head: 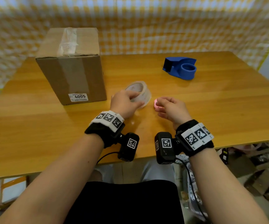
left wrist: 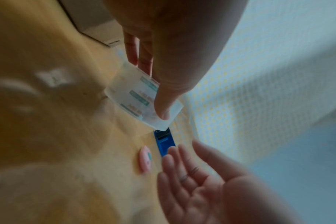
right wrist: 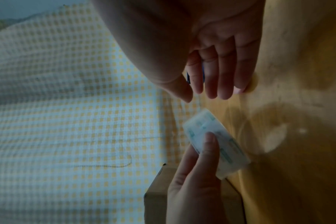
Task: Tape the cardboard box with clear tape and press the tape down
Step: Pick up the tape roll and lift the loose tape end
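The brown cardboard box (head: 72, 68) stands at the table's back left, a strip of clear tape running over its top and down its front; its corner shows in the wrist views (left wrist: 98, 28) (right wrist: 157, 197). Just right of it is the clear tape roll (head: 144, 92) (left wrist: 132, 97) (right wrist: 230, 151), tilted on edge. My left hand (head: 125, 102) (left wrist: 169, 84) (right wrist: 201, 166) grips it, thumb on one side and fingers on the other. My right hand (head: 171, 109) (left wrist: 192, 174) (right wrist: 211, 84) hovers beside the roll with relaxed, nearly straight fingers and holds nothing.
A small round pink object (head: 155, 105) (left wrist: 145, 160) (right wrist: 251, 82) lies on the wooden table (head: 211, 110) at my right fingertips. A blue tape dispenser (head: 180, 67) (left wrist: 164, 144) sits at the back right. A yellow checked cloth hangs behind the table.
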